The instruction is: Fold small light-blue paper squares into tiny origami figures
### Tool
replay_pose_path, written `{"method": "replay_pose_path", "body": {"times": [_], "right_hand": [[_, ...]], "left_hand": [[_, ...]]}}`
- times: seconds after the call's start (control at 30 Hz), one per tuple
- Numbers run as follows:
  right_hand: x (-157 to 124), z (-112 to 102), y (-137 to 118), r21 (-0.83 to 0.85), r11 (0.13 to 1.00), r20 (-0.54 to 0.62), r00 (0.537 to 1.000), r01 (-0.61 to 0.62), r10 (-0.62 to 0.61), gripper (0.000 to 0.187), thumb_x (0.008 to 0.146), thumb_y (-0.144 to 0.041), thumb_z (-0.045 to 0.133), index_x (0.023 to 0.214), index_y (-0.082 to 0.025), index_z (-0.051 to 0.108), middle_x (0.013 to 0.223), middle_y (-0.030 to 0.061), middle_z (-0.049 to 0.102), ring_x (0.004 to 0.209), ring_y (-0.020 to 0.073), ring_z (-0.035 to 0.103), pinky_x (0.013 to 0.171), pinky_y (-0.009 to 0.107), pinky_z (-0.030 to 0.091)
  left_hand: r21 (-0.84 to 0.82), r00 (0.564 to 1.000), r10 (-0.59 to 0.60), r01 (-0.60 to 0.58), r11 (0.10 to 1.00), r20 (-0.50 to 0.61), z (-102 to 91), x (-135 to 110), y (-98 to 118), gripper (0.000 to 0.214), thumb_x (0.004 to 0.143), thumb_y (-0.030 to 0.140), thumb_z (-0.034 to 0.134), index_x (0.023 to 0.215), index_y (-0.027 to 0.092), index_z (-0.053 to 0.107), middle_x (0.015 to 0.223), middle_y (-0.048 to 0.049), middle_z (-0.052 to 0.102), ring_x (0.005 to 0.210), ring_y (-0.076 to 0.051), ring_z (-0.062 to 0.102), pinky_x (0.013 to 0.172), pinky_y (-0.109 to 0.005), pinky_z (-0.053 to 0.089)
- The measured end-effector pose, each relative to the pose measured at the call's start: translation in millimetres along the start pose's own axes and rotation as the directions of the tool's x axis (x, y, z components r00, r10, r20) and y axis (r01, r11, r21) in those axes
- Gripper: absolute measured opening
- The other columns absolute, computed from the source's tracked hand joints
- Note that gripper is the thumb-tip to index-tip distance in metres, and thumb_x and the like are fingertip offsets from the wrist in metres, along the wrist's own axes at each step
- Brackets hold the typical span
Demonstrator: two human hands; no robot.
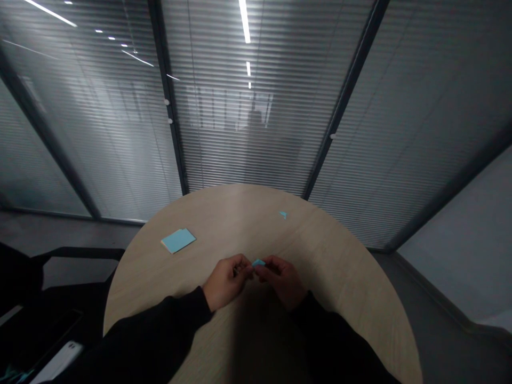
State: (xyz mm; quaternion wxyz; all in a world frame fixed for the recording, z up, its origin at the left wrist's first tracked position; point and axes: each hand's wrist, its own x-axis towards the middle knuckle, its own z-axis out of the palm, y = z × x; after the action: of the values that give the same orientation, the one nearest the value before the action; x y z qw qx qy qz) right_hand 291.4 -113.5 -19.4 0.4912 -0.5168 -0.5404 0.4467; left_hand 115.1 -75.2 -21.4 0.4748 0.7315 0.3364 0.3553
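Note:
Over the middle of a round light-wood table (344,277), my left hand (226,280) and my right hand (282,280) meet fingertip to fingertip. Both pinch a small folded piece of light blue paper (258,262) between them. A small stack of light blue paper sheets (178,240) lies on the table to the left, beyond my left hand. A tiny folded blue paper piece (284,214) sits farther back on the table, right of centre. Black sleeves cover both forearms.
Glass walls with horizontal blinds and dark frames stand behind the table. A dark chair (60,277) is at the left of the table. A white object (60,362) lies at the lower left.

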Motion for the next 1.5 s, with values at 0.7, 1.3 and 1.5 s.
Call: {"method": "replay_pose_path", "body": {"times": [0.7,1.3,1.5], "right_hand": [[-4.4,5.5,-2.1,-0.096,0.983,0.003,0.987,0.158,-0.159,0.029,0.088,-0.044,0.056,0.077,-0.018,0.061,0.066,0.0,0.061,0.063,0.0138,0.057,0.062,0.026,0.045],[-6.8,14.6,4.1,-0.252,0.954,-0.085,0.979,0.16,-0.187,0.035,0.094,-0.049,0.044,0.074,-0.021,0.051,0.061,-0.0012,0.056,0.057,0.0146,0.055,0.054,0.025,0.042],[-6.2,13.0,3.0,-0.186,0.97,-0.024,0.986,0.156,-0.163,0.037,0.093,-0.052,0.047,0.075,-0.02,0.053,0.06,-0.0025,0.054,0.055,0.0127,0.05,0.053,0.024,0.04]], "left_hand": [[0.032,0.997,0.057,-0.059,0.998,0.057,-0.4,0.1,2.6,0.036,0.093,0.046,0.051,0.084,0.014,0.064,0.067,-0.0023,0.061,0.058,-0.012,0.048,0.055,-0.023,0.036],[-0.087,0.989,0.053,-0.041,0.995,0.14,-1.2,0.0,8.0,0.039,0.096,0.047,0.046,0.083,0.014,0.063,0.074,-0.0041,0.064,0.067,-0.014,0.055,0.063,-0.024,0.043],[-0.078,0.985,0.068,-0.057,0.995,0.157,-1.0,0.4,5.5,0.041,0.095,0.049,0.047,0.08,0.014,0.062,0.069,-0.0025,0.06,0.063,-0.012,0.052,0.059,-0.024,0.04]]}}
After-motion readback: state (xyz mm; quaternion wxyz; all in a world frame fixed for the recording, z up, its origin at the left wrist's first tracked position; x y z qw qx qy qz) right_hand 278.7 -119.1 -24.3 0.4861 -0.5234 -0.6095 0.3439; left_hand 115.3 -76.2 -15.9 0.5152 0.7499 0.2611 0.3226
